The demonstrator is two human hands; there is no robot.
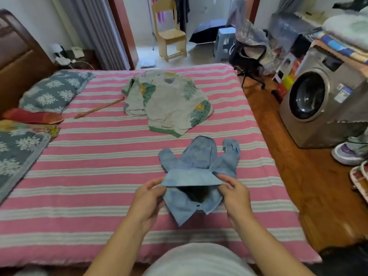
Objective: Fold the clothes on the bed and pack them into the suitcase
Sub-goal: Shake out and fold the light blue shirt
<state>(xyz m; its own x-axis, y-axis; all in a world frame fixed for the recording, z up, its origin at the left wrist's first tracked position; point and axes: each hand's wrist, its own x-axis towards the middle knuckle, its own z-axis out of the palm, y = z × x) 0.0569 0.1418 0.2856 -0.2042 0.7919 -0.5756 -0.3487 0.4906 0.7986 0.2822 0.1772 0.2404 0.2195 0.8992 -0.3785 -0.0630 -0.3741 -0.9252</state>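
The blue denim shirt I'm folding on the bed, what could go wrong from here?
1. The left hand and right hand pinch only the corners of the fold on the blue denim shirt; a slack grip could let it spring open.
2. Its sleeves splay outward, so the bundle may come out lumpy.
3. The leaf-print shirt lies unfolded, and no suitcase is in view.

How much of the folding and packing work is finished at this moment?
Nothing looks finished. In hand: the left hand and right hand each pinch an edge of the blue shirt, which is partly folded on the bed. Left: the leaf-print shirt lies unfolded farther back, and no suitcase is in view, so packing has not begun.
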